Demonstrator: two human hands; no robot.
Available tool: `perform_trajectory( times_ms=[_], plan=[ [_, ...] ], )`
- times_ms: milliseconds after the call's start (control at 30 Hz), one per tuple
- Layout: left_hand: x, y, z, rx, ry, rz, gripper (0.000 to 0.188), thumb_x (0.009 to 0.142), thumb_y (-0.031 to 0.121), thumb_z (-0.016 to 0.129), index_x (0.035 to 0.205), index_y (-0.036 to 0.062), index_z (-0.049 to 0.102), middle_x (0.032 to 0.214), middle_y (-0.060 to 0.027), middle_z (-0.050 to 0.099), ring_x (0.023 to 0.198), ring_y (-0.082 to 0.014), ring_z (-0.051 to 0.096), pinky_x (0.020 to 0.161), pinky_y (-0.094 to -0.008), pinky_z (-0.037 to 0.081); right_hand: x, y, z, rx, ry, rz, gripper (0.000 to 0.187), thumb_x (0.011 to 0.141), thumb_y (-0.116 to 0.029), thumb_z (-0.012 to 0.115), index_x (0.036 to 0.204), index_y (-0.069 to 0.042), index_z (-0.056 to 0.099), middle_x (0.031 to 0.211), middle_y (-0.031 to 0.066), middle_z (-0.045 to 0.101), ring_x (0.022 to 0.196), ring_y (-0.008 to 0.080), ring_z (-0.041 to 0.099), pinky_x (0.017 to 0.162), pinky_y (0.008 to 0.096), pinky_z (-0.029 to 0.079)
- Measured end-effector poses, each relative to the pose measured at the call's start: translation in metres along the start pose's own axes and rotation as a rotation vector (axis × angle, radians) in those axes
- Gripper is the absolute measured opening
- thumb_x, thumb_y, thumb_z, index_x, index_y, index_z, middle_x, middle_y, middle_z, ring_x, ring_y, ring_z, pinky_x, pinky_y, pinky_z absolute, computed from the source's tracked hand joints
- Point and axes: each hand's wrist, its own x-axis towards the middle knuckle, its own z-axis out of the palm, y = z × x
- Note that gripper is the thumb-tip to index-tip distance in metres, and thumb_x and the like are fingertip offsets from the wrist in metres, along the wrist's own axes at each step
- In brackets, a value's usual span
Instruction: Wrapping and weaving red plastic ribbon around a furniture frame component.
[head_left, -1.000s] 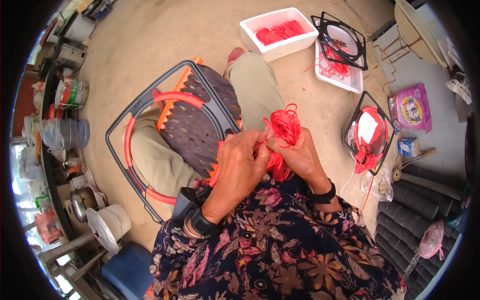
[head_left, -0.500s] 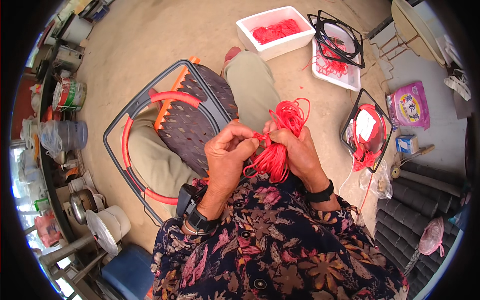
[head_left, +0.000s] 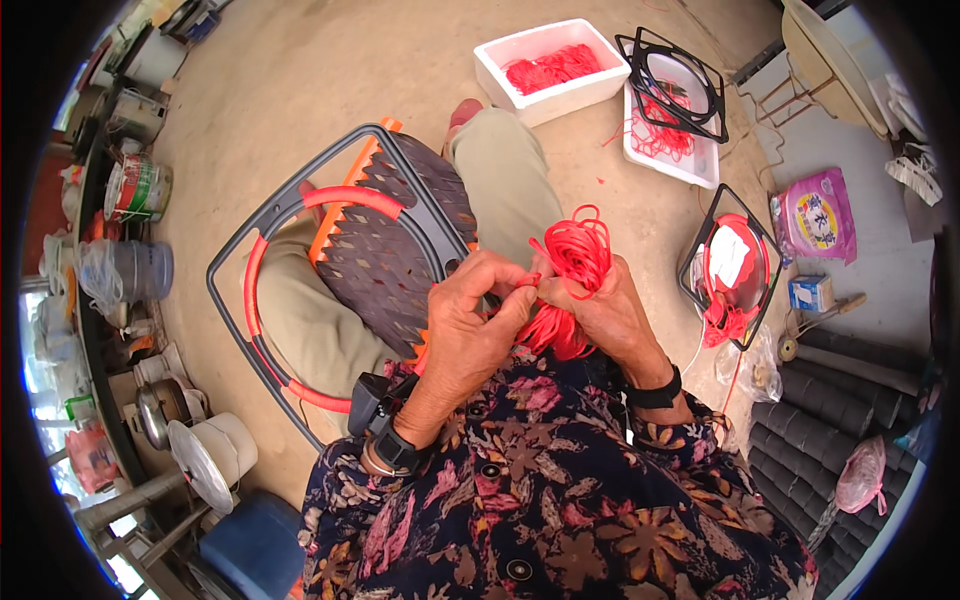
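Note:
A looped bundle of red cord (head_left: 578, 250) is held in front of my chest. My right hand (head_left: 597, 305) is wrapped round the middle of the bundle, with loops sticking out above and below. Close beside it, my left hand (head_left: 475, 305) pinches a piece of the red cord between thumb and fingertips. A dark frame (head_left: 232, 240) with a ring partly wrapped in red cord leans over my left leg. Behind it lies a dark woven panel (head_left: 385, 225) with an orange edge.
A white foam box (head_left: 548, 72) with red cord stands ahead. Right of it, a white tray (head_left: 668, 165) carries more cord and black frames (head_left: 690, 75). Another cord-wrapped frame (head_left: 690, 268) is at the right, near a purple bag (head_left: 818, 215). Cluttered shelves (head_left: 100, 370) line the left.
My left hand has moved slightly right, closer to my right hand. The bundle has shifted and its lower loops hang more behind my fingers.

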Motion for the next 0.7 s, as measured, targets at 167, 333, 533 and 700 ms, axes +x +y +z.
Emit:
perform_trajectory(
  times_ms=[167,333,533,700],
  plan=[
    [-0.002,0.0,-0.003,-0.118,-0.01,-0.104,0.007,0.081,0.001,0.068,0.086,-0.0021,0.064,0.071,-0.0041,0.063,0.065,-0.0075,0.057,0.06,-0.0239,0.046,0.001,-0.001,-0.002,-0.069,-0.021,-0.069,0.021,0.081,-0.011,0.071,0.097,0.0,0.063,0.086,0.0038,0.064,0.08,0.0102,0.057,0.073,0.027,0.048],
    [-0.006,0.008,-0.008,0.033,-0.061,-0.187,0.006,0.082,0.003,0.068,0.085,-0.0012,0.064,0.07,-0.0034,0.062,0.064,-0.0062,0.056,0.058,-0.0228,0.046,0.002,0.009,0.008,-0.035,0.051,-0.154,0.014,0.079,-0.004,0.062,0.092,0.0,0.062,0.09,0.0038,0.062,0.086,0.0111,0.058,0.079,0.0272,0.049],
    [-0.007,0.005,-0.006,-0.062,0.057,-0.059,0.006,0.082,0.0,0.065,0.079,-0.0018,0.06,0.073,0.0004,0.057,0.067,-0.0032,0.052,0.059,-0.0205,0.043,0.003,0.011,0.016,0.255,-0.037,-0.048,0.009,0.079,-0.002,0.057,0.087,0.0,0.058,0.095,0.0069,0.058,0.094,0.0147,0.055,0.089,0.0299,0.045],
    [-0.007,-0.005,-0.001,-0.391,0.135,-0.07,0.005,0.084,-0.004,0.06,0.08,-0.0015,0.059,0.078,0.001,0.058,0.072,-0.0031,0.052,0.065,-0.0182,0.043,0.003,0.013,0.026,0.64,0.027,0.079,0.005,0.08,-0.001,0.057,0.085,-0.001,0.058,0.092,0.0059,0.058,0.09,0.0152,0.056,0.083,0.0283,0.045]
  ],
)
